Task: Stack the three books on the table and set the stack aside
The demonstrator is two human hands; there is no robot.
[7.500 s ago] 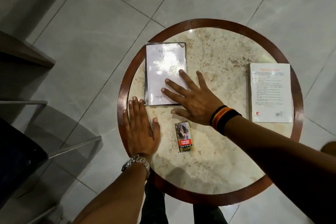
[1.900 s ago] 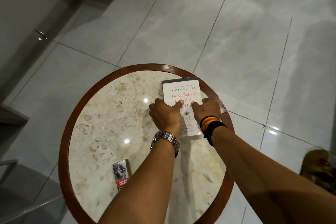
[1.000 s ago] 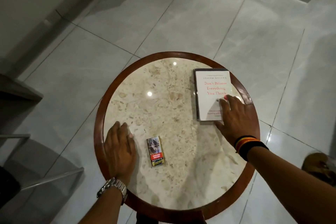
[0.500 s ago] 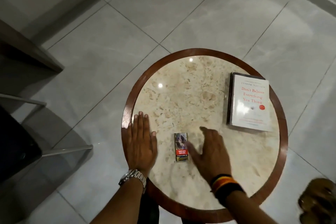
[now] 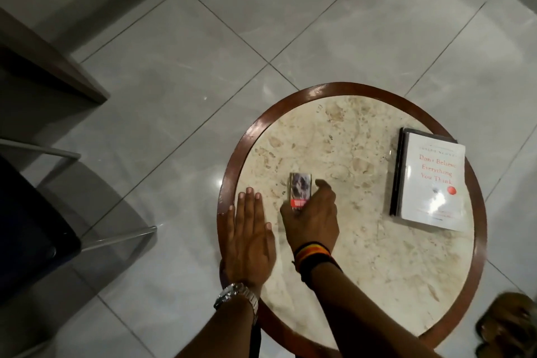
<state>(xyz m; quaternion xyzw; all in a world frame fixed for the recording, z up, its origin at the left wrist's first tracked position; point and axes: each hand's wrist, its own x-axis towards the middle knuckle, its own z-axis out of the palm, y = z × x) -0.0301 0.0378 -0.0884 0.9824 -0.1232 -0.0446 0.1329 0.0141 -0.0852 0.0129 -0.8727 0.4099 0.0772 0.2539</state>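
Right hand (image 5: 312,219), banded wrist: fingers closed around a small packet (image 5: 300,189), thumb at its left edge, packet on or just above the marble. Left hand (image 5: 249,237), watch on wrist: flat, fingers spread, grasping nothing, at the round table (image 5: 325,131) near-left rim. Stack of books (image 5: 427,183): white cover uppermost, near the right rim, well apart from both hands.

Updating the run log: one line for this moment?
white-covered book stack: table's right edge | right hand: gripping small box | left hand: flat
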